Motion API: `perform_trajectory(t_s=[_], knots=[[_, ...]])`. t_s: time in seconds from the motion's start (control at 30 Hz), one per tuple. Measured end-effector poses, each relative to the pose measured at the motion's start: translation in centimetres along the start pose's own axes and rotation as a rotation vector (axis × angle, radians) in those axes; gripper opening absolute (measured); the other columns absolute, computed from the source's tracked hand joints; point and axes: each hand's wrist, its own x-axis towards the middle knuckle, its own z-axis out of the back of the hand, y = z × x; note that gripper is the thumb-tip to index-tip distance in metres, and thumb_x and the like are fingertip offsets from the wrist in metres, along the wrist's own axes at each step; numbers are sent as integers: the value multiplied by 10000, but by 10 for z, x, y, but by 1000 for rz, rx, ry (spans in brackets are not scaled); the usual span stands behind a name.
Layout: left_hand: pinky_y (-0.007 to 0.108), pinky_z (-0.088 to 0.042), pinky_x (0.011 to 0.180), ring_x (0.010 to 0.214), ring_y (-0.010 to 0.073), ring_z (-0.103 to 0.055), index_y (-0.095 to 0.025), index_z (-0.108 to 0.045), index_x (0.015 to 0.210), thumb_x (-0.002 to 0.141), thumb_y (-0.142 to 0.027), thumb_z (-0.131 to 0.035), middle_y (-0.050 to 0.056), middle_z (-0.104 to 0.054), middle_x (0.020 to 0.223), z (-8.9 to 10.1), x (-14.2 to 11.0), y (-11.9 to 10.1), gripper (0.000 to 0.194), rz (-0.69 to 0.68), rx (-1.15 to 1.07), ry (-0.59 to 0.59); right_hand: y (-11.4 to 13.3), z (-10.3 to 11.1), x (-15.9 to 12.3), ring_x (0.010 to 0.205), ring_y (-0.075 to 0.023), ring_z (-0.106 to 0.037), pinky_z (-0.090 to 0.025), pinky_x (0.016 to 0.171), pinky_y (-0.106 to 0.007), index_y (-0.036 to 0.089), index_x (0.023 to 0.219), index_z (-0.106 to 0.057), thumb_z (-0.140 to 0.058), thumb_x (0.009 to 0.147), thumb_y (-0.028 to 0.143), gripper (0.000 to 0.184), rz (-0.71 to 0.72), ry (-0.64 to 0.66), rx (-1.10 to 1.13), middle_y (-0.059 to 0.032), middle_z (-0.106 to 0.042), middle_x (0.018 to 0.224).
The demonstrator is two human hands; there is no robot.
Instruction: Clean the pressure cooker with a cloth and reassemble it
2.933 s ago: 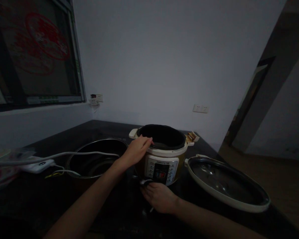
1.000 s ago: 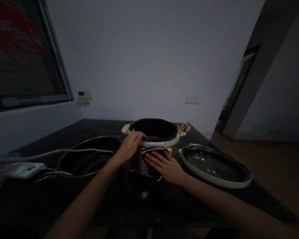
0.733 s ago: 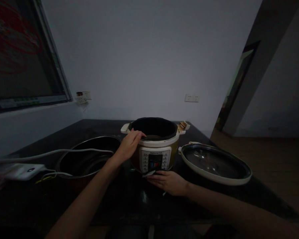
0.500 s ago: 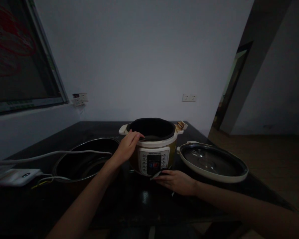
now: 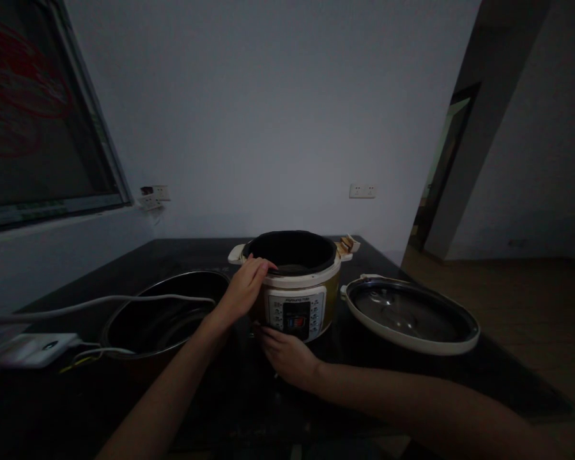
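Note:
A pressure cooker body (image 5: 336, 291), white and gold-green with a button panel and display, stands lidless on the dark table; its black inside is visible. My left hand (image 5: 246, 282) is closed over the near-left rim, thumb side towards the opening. Low on the cooker's front, left of the panel's bottom edge, my right hand (image 5: 287, 358) presses with fingers together. A thin dark cloth is under it, mostly hidden; only a small pale bit shows below the palm. The removed lid (image 5: 429, 345), white-rimmed with a dark underside, lies to the right, apart from both hands.
A wide dark pot (image 5: 124, 342) stands left, beside my left forearm. A white cable (image 5: 100, 300) crosses over it. A white power strip (image 5: 48, 348) with thin wires lies further left. Behind the dark table (image 5: 191, 252) is a wall with sockets (image 5: 363, 191).
My right hand has slid left along the cooker's lower front, from below the panel to its left side. The cooker has turned slightly, panel towards the right. My left hand keeps its hold.

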Motion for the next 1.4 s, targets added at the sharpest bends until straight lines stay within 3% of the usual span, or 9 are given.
perform_trajectory(t_s=[0.13,0.37,0.53,0.77,0.9,1.03,1.13,1.23,1.4], knots=[[448,-206,1159,990,191,-611,-222,-617,888,955,-390,-249,30,-675,923,0,0,0,410,-11,-17,8,-6,-1,-9,1354,-232,-348,-184,1187,-356,72,1175,-639,-438,821,217,432,73,-1,-79,-94,-584,1307],[448,-173,1170,998,182,-598,-218,-608,883,950,-390,-247,26,-663,925,0,-1,0,406,-9,-19,14,-47,17,-98,1425,-64,-139,-272,1140,-258,251,1238,-603,-367,761,127,546,170,3,-191,116,-386,1474],[444,-156,1175,1025,189,-588,-208,-608,898,946,-401,-255,33,-662,939,0,-1,-2,405,0,-24,9,-85,35,-142,1415,-55,-175,-300,1140,-351,305,1267,-561,-328,680,39,685,224,118,-366,159,-402,1448],[459,-174,1169,978,197,-597,-215,-613,895,946,-411,-267,32,-661,912,-1,-1,-2,401,-15,-17,-3,-68,88,-135,1366,-207,-347,-221,1174,-419,108,1372,-456,-405,726,33,652,-359,48,388,-105,-448,1429],[442,-178,1173,999,200,-600,-224,-617,902,946,-415,-270,33,-664,922,-1,-1,-2,399,-12,-9,-9,-43,104,-115,1292,-223,-460,-279,1132,-488,155,1340,-505,-387,779,37,585,-748,44,819,-114,-507,1378],[443,-174,1172,1027,205,-591,-222,-613,912,944,-411,-276,40,-665,941,0,-1,-2,388,-9,-8,8,-13,93,-116,1095,-261,-624,-489,963,-443,150,1130,-634,-503,813,272,365,-1445,-329,1379,-117,-667,1172],[443,-173,1170,1001,198,-593,-208,-613,909,943,-411,-280,39,-656,924,0,-1,-3,392,-10,-7,16,17,83,-114,1032,-271,-655,-531,904,-446,161,1122,-582,-579,786,466,454,-1918,-746,1587,-129,-676,1147],[434,-173,1169,975,188,-596,-207,-614,895,943,-404,-278,34,-651,911,-1,-1,-4,392,-13,-8,1,41,77,-93,1072,-243,-639,-555,874,-419,189,1248,-480,-513,827,543,551,-2038,-974,1633,-132,-617,1250],[440,-187,1163,977,189,-594,-221,-612,874,940,-397,-287,30,-657,909,-3,-1,-2,375,-13,-2,-13,42,67,-19,1135,-225,-603,-510,951,-432,128,1279,-463,-428,870,545,585,-1980,-1192,1840,-141,-606,1266]])
